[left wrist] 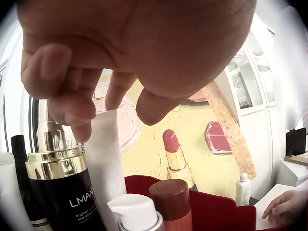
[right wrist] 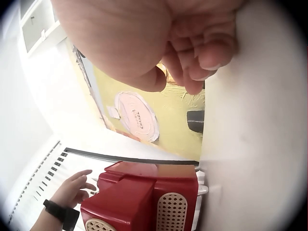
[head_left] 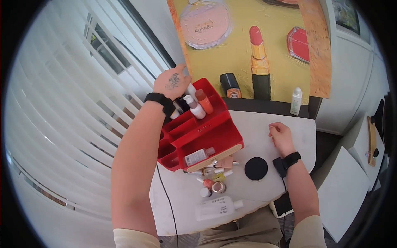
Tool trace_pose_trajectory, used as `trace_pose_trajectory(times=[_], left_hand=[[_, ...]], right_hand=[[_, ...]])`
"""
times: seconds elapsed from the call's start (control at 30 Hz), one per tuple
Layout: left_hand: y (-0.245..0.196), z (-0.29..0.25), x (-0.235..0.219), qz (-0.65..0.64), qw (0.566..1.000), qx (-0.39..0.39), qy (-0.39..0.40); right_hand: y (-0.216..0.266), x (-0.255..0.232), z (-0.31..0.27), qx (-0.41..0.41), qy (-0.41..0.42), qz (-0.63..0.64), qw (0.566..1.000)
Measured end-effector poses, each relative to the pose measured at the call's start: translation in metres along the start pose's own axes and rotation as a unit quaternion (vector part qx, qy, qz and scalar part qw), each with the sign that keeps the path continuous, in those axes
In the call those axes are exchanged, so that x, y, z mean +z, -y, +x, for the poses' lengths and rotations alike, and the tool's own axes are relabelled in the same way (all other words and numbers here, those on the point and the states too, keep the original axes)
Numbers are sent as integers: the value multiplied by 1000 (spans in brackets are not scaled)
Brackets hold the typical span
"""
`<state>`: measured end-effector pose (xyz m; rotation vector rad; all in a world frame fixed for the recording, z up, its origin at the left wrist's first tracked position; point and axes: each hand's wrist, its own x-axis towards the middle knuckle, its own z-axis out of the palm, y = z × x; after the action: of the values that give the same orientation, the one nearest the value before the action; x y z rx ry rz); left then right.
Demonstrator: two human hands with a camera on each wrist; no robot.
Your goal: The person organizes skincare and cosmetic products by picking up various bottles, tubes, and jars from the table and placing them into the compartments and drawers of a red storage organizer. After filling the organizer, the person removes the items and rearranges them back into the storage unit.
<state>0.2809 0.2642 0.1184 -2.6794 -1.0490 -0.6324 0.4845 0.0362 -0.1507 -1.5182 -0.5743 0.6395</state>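
My left hand (head_left: 171, 81) reaches over the back corner of a red organizer box (head_left: 231, 134). In the left wrist view its loosely bent fingers hang around the top of a white tube (left wrist: 107, 163), beside a dark blue bottle with a gold collar (left wrist: 60, 192). A white pump bottle (head_left: 194, 107) and an orange-red bottle with a brown-red cap (head_left: 204, 101) stand in the same compartment. My right hand (head_left: 282, 137) rests on the white table (head_left: 285, 177), fingers loosely bent and holding nothing.
A clear bottle (head_left: 198, 157) lies in the box's front compartment. Several small cosmetics (head_left: 218, 187), a clear labelled bottle (head_left: 217, 208) and a round black case (head_left: 256, 168) lie on the table. A white bottle (head_left: 296, 101) stands at the back by the painting (head_left: 240, 49). A cable (head_left: 167, 194) crosses the left side.
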Motion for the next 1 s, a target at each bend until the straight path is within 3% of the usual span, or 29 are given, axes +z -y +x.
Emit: trace_pose_trajectory(times=[0.1,0.23,0.3,0.43,0.47,0.63,0.67,0.7,0.73,0.77,0.87,1.0], left_hand=[[7,18,11,40,997,-18,58],[3,24,32,61,997,-43,-17],[6,28,43,69,996,-44,-45],[8,33,40,77,990,-58,-103],[6,29,32,78,991,-57,-97],[10,12,-22,25,966,18,-257],[14,6,-36,-37,969,-15,-242],[24,1,-47,-27,964,6,-263],[7,-19,-72,-97,969,-63,-219],[13,-28,-81,-146,960,-83,-222],[30,-70,-105,-314,928,-88,-178],[46,-154,-113,-365,910,-152,-123]], right_hand=[[-3,1,1,-10,7,-15,1000],[-6,1,3,-13,4,-26,1000],[-10,2,5,-58,-11,-41,997],[-12,2,8,-50,-15,-60,997],[-16,2,11,-64,-20,-71,995],[-17,1,9,-75,-28,-85,993],[-18,1,10,-86,-30,-88,992],[-18,1,10,-80,-29,-88,992],[-13,0,7,-55,-22,-79,995],[-10,1,5,-31,-16,-68,997],[-10,-1,4,-38,-15,-63,997],[-7,0,3,-31,-10,-60,998]])
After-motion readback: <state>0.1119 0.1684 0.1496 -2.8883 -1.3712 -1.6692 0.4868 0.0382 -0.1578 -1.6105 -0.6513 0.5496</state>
